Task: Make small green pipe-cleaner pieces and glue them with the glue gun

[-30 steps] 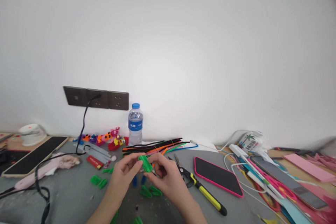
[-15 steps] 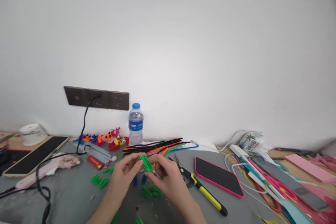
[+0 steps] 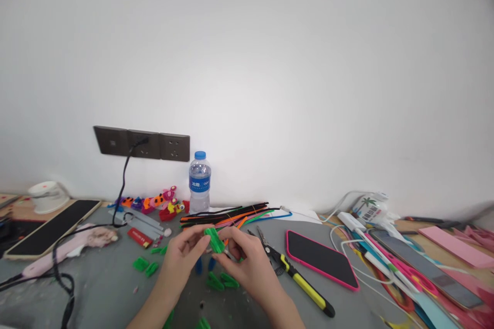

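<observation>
A small bright green fuzzy piece [image 3: 214, 240] is pinched between my two hands, above the grey mat [image 3: 309, 306]. My left hand [image 3: 184, 253] grips its left side between thumb and fingers. On the other side, my right hand [image 3: 242, 253] holds it with thumb and fingertips. More green pieces lie on the mat: a pair [image 3: 223, 281] just below my hands and others [image 3: 145, 266] left of my left wrist. Something blue, partly hidden, shows beneath the held piece.
Behind my hands lie a bundle of coloured fuzzy stems [image 3: 231, 216] and an upright water bottle [image 3: 199, 185]. Yellow-black pliers [image 3: 304, 288] and a pink-edged phone [image 3: 322, 259] are at right. A corded pink tool [image 3: 46, 262] and another phone [image 3: 54, 229] lie left.
</observation>
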`<state>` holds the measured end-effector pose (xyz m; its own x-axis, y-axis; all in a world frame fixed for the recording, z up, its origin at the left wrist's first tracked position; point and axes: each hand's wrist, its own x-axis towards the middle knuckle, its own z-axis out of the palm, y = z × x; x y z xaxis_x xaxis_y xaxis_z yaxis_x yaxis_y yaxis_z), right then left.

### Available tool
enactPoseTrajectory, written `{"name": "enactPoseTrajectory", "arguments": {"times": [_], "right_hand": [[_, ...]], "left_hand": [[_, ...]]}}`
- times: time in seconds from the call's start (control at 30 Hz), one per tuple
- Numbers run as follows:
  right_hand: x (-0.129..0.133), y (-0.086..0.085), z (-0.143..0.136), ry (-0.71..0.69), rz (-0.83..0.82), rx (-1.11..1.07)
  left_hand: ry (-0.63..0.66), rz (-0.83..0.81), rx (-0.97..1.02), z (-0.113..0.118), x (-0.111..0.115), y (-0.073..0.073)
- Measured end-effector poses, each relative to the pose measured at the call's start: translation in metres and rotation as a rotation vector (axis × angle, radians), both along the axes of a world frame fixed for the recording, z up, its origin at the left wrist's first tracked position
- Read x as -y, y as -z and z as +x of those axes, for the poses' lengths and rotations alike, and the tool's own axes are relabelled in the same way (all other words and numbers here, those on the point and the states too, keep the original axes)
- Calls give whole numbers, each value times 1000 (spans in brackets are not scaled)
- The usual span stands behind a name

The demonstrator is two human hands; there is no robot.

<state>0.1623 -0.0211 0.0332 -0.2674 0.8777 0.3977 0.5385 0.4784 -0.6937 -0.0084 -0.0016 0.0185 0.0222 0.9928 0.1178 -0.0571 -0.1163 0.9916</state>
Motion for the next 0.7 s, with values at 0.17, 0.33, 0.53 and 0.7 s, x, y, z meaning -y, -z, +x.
{"name": "enactPoseTrajectory", "arguments": {"times": [0.17,0.33,0.53,0.7], "right_hand": [[0,-1,0,-3,16,-6],[0,-4,0,0,42,-12],[0,-2,1,-8,41,1],[0,-1,1,-15,29,-8]], "left_hand": [[-2,-6,-20,0,-1,1],[5,-12,-31,0,1,-1],[1,0,-28,-1,1,0],[10,7,-9,-1,-1,2]]}}
